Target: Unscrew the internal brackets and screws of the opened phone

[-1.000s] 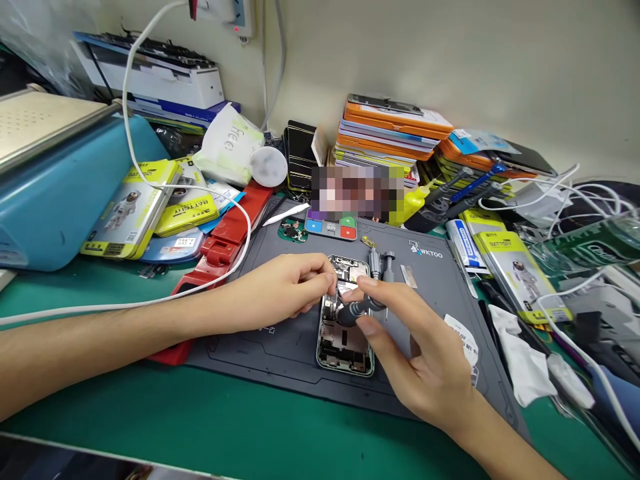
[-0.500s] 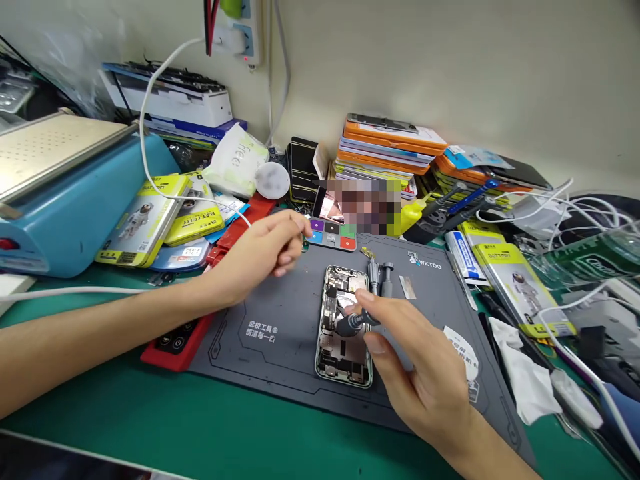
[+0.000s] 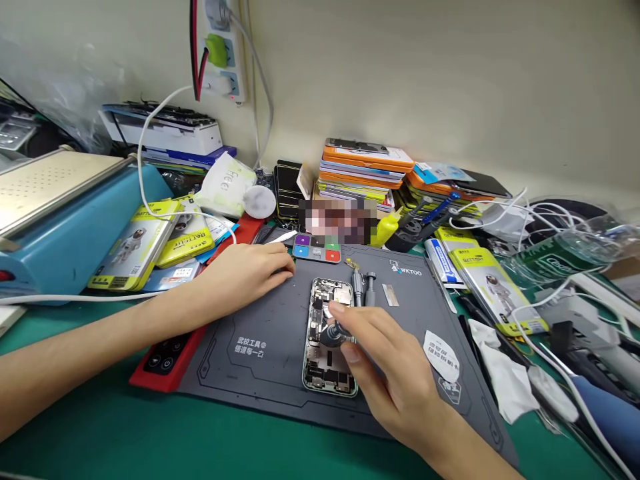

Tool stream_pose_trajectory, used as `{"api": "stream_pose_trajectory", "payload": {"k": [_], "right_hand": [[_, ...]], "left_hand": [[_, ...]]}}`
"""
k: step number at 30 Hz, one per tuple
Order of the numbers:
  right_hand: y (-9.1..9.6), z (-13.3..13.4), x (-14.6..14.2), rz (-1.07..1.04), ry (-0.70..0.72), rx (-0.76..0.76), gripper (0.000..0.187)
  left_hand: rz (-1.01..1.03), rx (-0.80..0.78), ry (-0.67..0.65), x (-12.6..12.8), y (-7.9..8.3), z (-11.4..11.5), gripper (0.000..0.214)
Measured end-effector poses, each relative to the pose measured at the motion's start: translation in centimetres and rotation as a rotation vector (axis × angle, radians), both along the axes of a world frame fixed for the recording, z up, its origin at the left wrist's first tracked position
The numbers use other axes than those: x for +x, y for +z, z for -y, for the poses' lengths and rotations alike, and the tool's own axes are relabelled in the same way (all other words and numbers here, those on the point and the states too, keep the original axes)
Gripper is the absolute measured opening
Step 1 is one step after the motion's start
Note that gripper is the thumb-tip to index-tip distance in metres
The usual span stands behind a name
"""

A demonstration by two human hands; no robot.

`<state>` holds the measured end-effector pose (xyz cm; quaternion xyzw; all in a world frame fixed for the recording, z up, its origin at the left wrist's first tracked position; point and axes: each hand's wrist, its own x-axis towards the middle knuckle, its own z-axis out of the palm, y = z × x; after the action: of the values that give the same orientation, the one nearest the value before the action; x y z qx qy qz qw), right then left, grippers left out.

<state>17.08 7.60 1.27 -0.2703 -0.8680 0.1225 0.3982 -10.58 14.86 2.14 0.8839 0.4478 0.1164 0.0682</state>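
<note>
An opened smartphone (image 3: 323,359) lies on the grey work mat (image 3: 280,373), its inner parts exposed. Above it, my right hand (image 3: 395,367) pinches a dark precision screwdriver (image 3: 332,335) between thumb and fingers. The tool's tip is hidden or too small to make out. My left hand (image 3: 260,270) rests palm down at the mat's left side, fingers bent and together; whatever may be under them is hidden. Just beyond it sits a small tray with coloured squares (image 3: 317,250). Two more screwdrivers (image 3: 370,290) lie at the phone's upper right.
Battery boxes (image 3: 135,247) and a blue machine (image 3: 85,220) stand left. Orange and white boxes (image 3: 367,160) are stacked behind, near a yellow bottle (image 3: 387,229). On the right lie more battery boxes (image 3: 495,287), cables and a green-labelled plastic bottle (image 3: 555,257). A round-edged sticker (image 3: 442,355) lies on the mat.
My left hand has come down onto the mat with its fingers lower and closer together. My right hand keeps the screwdriver over the phone. The whole view has shifted slightly.
</note>
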Motion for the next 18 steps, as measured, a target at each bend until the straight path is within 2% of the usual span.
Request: {"api": "stream_pose_trajectory", "payload": {"k": [3,11,14,18], "right_hand": [[0.0,0.1,0.0,0.007,-0.008,0.003,0.058],[-0.1,0.0,0.1,0.01,-0.001,-0.008,0.058],[-0.1,0.0,0.1,0.009,0.01,-0.012,0.06],[-0.2,0.0,0.1,0.015,0.01,0.002,0.061]], "left_hand": [[-0.036,0.022,-0.076,-0.5,-0.1,-0.4,0.021],[-0.248,0.255,-0.247,0.0,-0.4,-0.2,0.021],[-0.287,0.26,-0.242,0.2,-0.4,0.0,0.017],[-0.253,0.186,-0.159,0.5,-0.4,0.1,0.016]]}}
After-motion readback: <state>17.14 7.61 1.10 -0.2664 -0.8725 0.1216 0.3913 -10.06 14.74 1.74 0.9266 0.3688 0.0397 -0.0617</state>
